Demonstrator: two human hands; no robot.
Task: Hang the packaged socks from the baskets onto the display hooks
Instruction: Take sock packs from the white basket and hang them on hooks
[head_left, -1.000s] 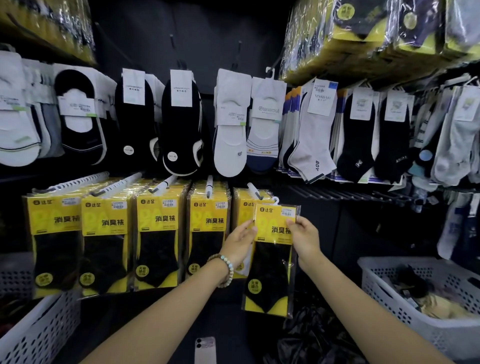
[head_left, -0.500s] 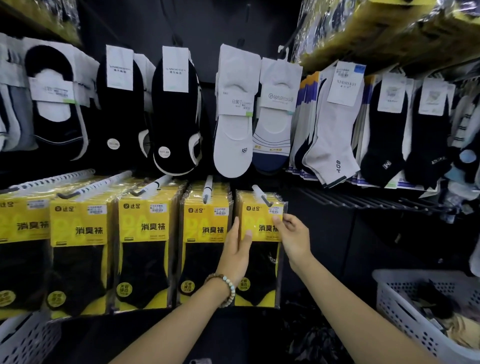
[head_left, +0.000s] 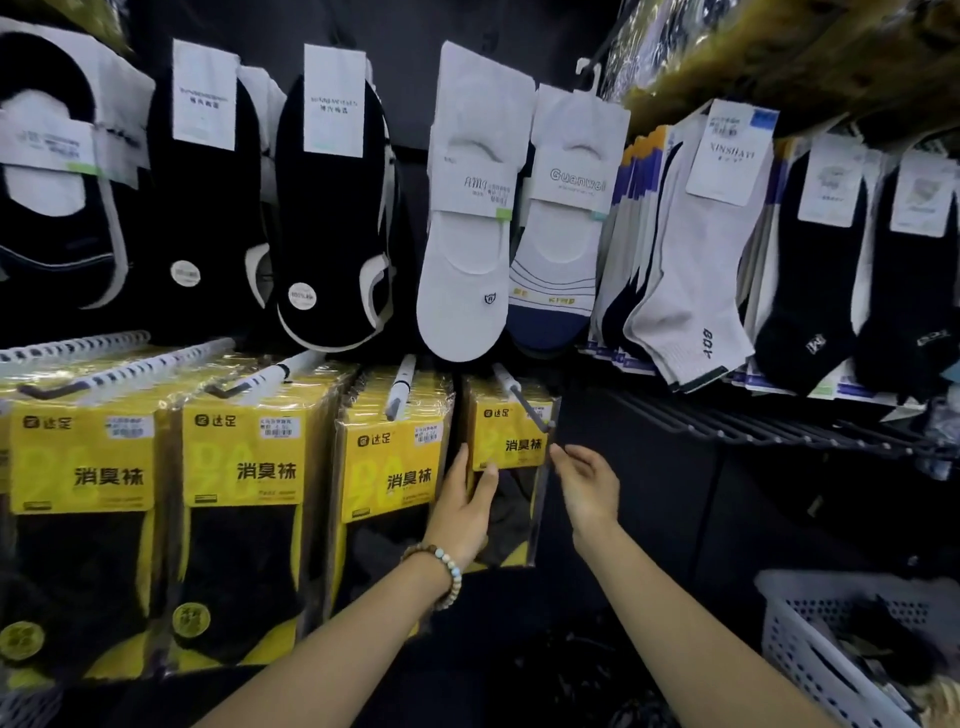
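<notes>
A yellow-and-black sock pack (head_left: 511, 441) hangs on the rightmost display hook (head_left: 525, 404) of the lower row; the hook's dark tip sticks out in front of it. My left hand (head_left: 461, 512), with a bead bracelet at the wrist, holds the pack's left edge, thumb on the front and fingers slipped in beside the neighbouring pack (head_left: 389, 467). My right hand (head_left: 589, 486) is just right of the pack, fingers relaxed, its fingertips at the clear right edge. More of the same packs (head_left: 239, 457) fill the hooks to the left.
Loose socks with paper labels hang in the upper row (head_left: 467, 234). Bare black hooks (head_left: 753, 423) jut out at the right. A white perforated basket (head_left: 795, 629) with dark goods stands at the lower right, and a corner of another basket (head_left: 26, 709) shows at the lower left.
The pack went from in front of the row onto the rightmost hook and back against the stack. My right hand let go of its top corner. The view moved closer.
</notes>
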